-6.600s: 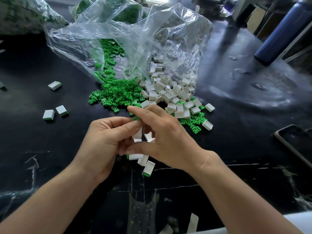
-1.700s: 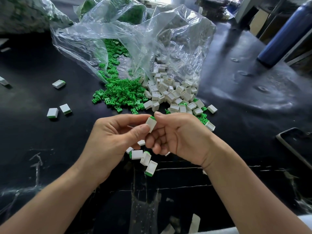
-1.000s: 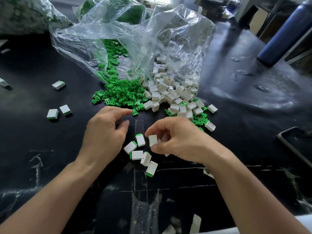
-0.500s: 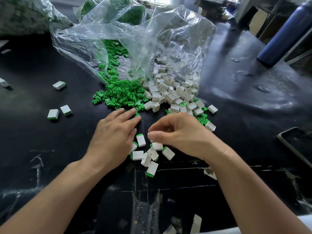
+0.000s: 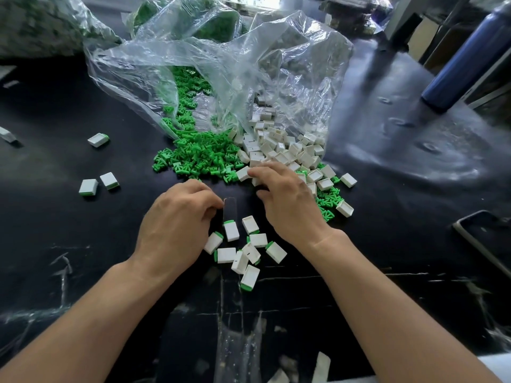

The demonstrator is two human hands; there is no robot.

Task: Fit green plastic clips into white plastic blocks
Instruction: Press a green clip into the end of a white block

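Observation:
A heap of green clips (image 5: pixel 201 158) spills from a clear plastic bag (image 5: pixel 221 64), with a heap of white blocks (image 5: pixel 279 150) just to its right. My right hand (image 5: pixel 287 203) lies over the near edge of the white heap, its fingertips touching blocks there. My left hand (image 5: pixel 177 225) is just short of the green heap, fingers curled under; anything in them is hidden. Between my wrists lies a cluster of white blocks with green clips fitted (image 5: pixel 243 247).
Three more fitted blocks lie at the left (image 5: pixel 88 186) (image 5: pixel 98 139). A blue bottle (image 5: pixel 459 64) stands at the back right and a dark flat device (image 5: pixel 484 239) lies at the right edge. A second bag of green parts (image 5: pixel 36 26) sits at the back left on the black table (image 5: pixel 69 244).
My right hand let go of fitted blocks onto the near cluster, then reached forward onto the white heap. My left hand touched the green heap and has drawn back with curled fingers.

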